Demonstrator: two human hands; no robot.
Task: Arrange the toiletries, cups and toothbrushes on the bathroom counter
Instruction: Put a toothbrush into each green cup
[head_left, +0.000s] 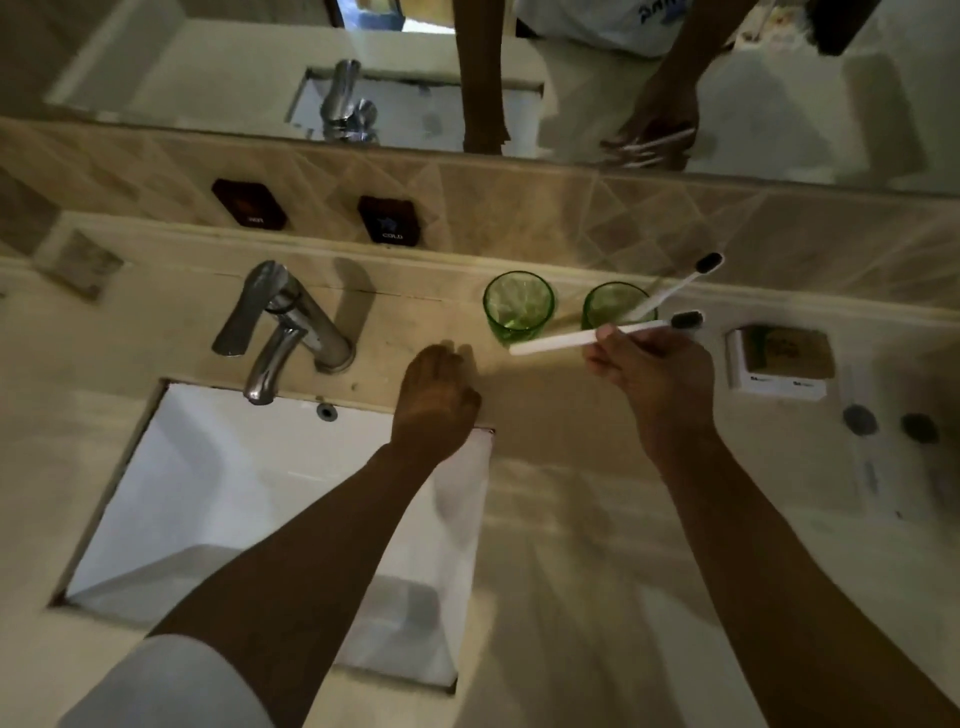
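Observation:
Two green glass cups stand side by side at the back of the counter: the left cup is empty, and the right cup holds a white toothbrush that leans right with its dark bristles up. My right hand grips a second white toothbrush, held level just in front of the cups with its dark head to the right. Fingers curled and holding nothing, my left hand rests on the counter between the tap and the cups.
A chrome tap stands over the white sink on the left. A small white and brown box sits at the right, with two dark-capped bottles lying in front of it. A mirror runs above the tiled ledge.

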